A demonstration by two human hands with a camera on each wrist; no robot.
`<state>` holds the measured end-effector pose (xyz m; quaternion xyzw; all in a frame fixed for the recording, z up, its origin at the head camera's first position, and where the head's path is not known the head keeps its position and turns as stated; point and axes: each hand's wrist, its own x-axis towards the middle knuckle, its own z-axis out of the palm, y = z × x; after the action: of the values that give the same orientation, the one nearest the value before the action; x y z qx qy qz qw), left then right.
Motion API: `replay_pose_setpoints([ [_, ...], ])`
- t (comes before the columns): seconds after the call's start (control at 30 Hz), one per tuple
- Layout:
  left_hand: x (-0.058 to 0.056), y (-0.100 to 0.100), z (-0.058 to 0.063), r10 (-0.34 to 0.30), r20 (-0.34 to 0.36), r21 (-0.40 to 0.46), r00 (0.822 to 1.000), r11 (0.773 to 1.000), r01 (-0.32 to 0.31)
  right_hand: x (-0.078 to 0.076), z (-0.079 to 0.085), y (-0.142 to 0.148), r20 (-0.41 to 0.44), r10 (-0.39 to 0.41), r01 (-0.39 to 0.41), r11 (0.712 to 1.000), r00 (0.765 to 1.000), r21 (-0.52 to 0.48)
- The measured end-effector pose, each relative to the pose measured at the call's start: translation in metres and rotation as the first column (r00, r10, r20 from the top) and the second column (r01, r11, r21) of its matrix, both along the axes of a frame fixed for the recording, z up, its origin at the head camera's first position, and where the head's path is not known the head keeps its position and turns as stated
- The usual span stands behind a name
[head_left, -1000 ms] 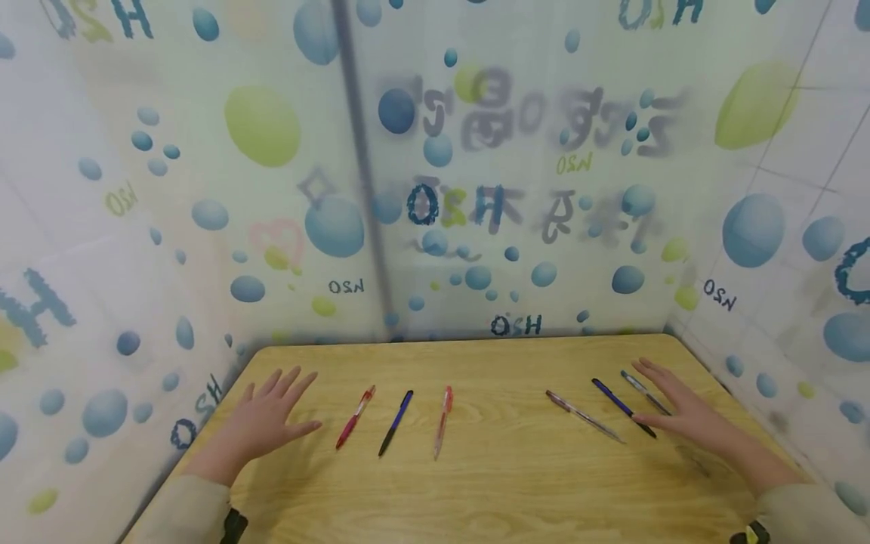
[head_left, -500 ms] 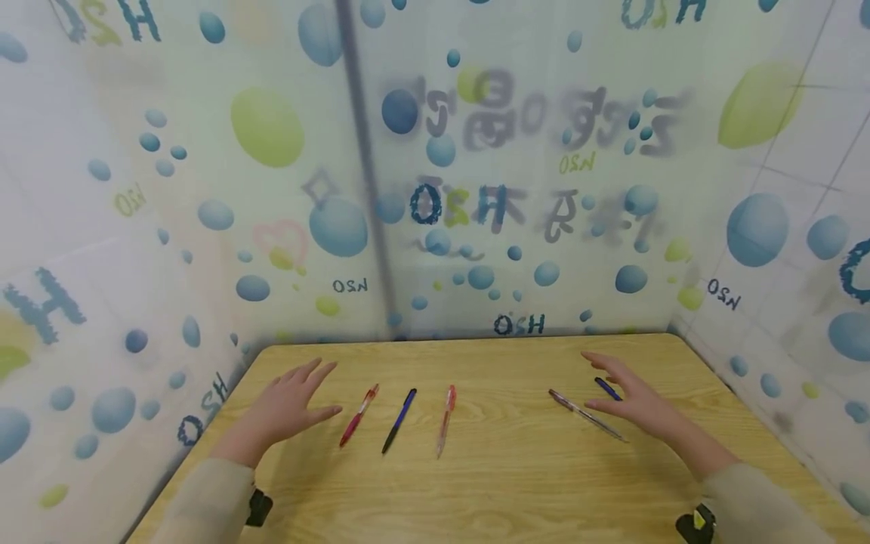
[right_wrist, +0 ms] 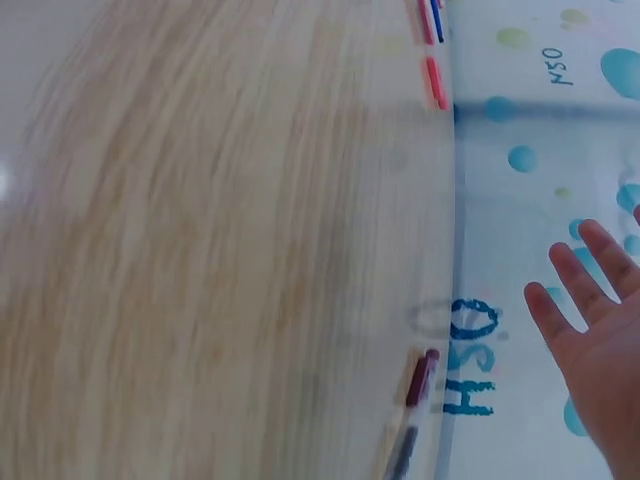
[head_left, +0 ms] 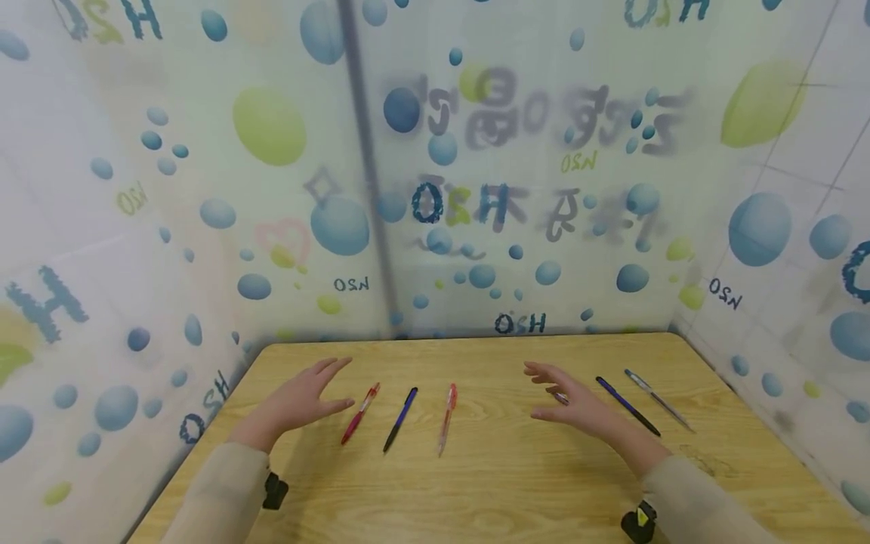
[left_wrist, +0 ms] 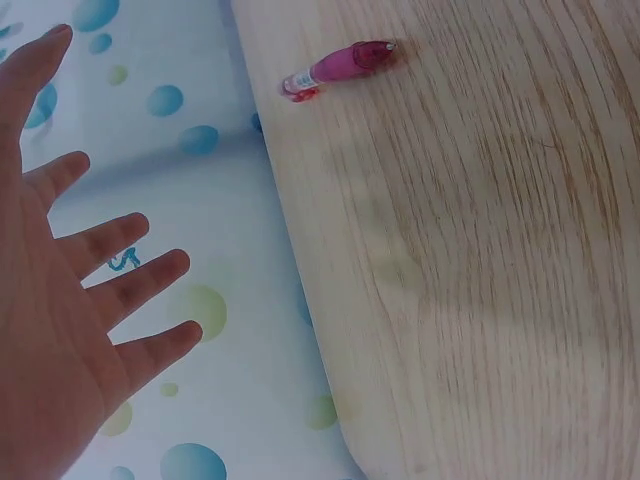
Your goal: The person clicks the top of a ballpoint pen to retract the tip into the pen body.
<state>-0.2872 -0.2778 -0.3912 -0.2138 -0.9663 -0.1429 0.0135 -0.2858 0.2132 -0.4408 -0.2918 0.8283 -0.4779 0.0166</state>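
Observation:
My left hand [head_left: 299, 397] is held over the table's left part, fingers apart and holding nothing. Just right of it lies a red pen [head_left: 360, 414], also visible in the left wrist view as a pink-red pen [left_wrist: 345, 65]. Beyond that are a blue-and-black pen [head_left: 401, 419] and a clear pen with a light red cap end [head_left: 447, 419]. My right hand [head_left: 574, 400], its fingers extended, hovers over a clear pen with a dark red end [head_left: 559, 397] and hides most of it. To its right lie a blue pen [head_left: 628, 406] and a clear pen with a blue end [head_left: 658, 399].
The pens lie on a light wood table [head_left: 489, 483]. A curtain [head_left: 476, 287] printed with bubbles and H2O lettering closes off the back and both sides. Each wrist carries a small black device [head_left: 275, 491].
My right hand has moved left, off the two rightmost pens and over the dark-red-ended one. My left hand has shifted right, toward the red pen. The pens stay put.

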Motion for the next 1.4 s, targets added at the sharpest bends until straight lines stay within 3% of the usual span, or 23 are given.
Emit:
replay_pose_setpoints([
  [0.3, -0.016, 0.003, -0.008, -0.002, 0.029, 0.013, 1.000, 1.000, 0.001, -0.010, -0.005, -0.027, 0.001, 0.058, -0.058, 0.998, 0.998, -0.021],
  [0.6, -0.025, 0.008, -0.009, -0.004, 0.146, 0.070, 0.989, 0.998, -0.006, -0.016, 0.001, -0.056, 0.050, 0.172, -0.169, 0.984, 0.984, -0.060],
  [0.8, -0.031, 0.007, -0.012, -0.012, 0.261, 0.141, 0.965, 0.990, -0.026, -0.020, 0.000, -0.072, 0.085, 0.219, -0.206, 0.968, 0.972, -0.140],
  [0.97, -0.037, 0.006, -0.019, -0.024, 0.314, 0.174, 0.949, 0.984, -0.032, -0.023, -0.004, -0.085, 0.118, 0.247, -0.226, 0.960, 0.962, -0.165],
  [1.17, -0.044, 0.007, -0.028, -0.054, 0.410, 0.229, 0.910, 0.972, -0.046, -0.024, -0.010, -0.096, 0.161, 0.296, -0.266, 0.947, 0.941, -0.182],
  [1.4, -0.046, 0.011, -0.035, -0.058, 0.440, 0.201, 0.896, 0.979, -0.035, -0.026, -0.016, -0.105, 0.200, 0.294, -0.258, 0.948, 0.935, -0.187],
])
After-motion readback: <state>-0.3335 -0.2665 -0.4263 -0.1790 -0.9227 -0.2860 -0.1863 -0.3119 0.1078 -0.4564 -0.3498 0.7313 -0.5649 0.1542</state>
